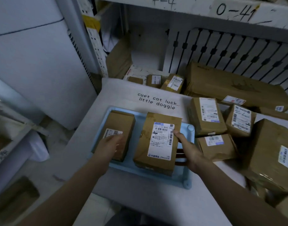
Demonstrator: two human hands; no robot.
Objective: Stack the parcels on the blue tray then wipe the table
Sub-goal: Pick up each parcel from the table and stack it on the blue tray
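Locate the blue tray (180,176) on the white tabletop (122,93), close to the near edge. Count two parcels at the tray, side by side in a single layer, with a strip of bare tray between them: the left parcel (117,126) and the right parcel (156,144).

Find the left hand (111,144) palm-down on the top face of the left parcel. Treat its grip as undetermined: with motion blur over the fingers, cannot tell whether spread flat or curled over an edge.

Read the right hand (188,150) as clamped on the right parcel, with the thumb on top at the edge of the shipping label and the fingers tucked under the right side, over the right half of the tray.

Rate progress as early.
- Done: two parcels brought to the tray.
- Not done: no parcel yet set on top of another.
- Still to load: the nearest loose parcel (217,146), just beside the tray's right rim; the large parcel (270,154) further right; several more between and behind these, crowding that end of the tabletop.
- Wiping: not begun, with no cloth in view.

Clear the right end of the tabletop before wiping.
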